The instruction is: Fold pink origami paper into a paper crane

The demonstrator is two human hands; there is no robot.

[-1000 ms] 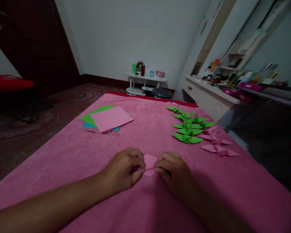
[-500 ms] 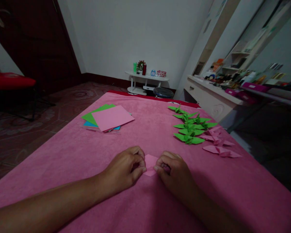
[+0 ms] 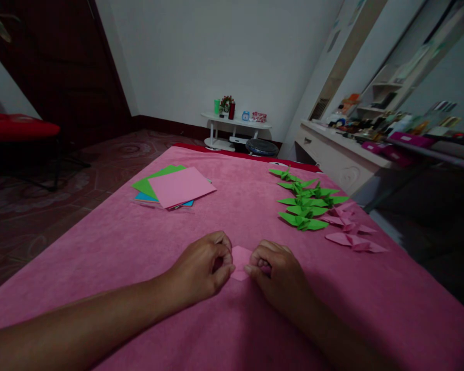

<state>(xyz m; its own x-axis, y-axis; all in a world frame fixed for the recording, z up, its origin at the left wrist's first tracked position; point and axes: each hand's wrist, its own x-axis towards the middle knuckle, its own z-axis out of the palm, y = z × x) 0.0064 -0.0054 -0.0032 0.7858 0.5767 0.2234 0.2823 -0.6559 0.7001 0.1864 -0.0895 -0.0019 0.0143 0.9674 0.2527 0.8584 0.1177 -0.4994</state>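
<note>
A small folded pink paper [image 3: 240, 260] lies on the pink cloth [image 3: 112, 247] near the front middle. My left hand [image 3: 201, 270] pinches its left edge with curled fingers. Facing it, my right hand [image 3: 276, 273] pinches the right edge, thumb and fingertips pressed on the paper. Most of the paper's lower part is hidden between the two hands.
A stack of flat paper sheets [image 3: 176, 188], pink on top of green and blue, lies at the back left. Several green paper cranes [image 3: 303, 203] and pink paper cranes [image 3: 351, 232] sit at the right. A cluttered dresser [image 3: 344, 154] stands right, a white low table [image 3: 235, 129] behind, a red seat [image 3: 19, 129] left.
The hands have stayed on the folded paper, with the fingers shifting slightly along its edges. The view has drifted a little.
</note>
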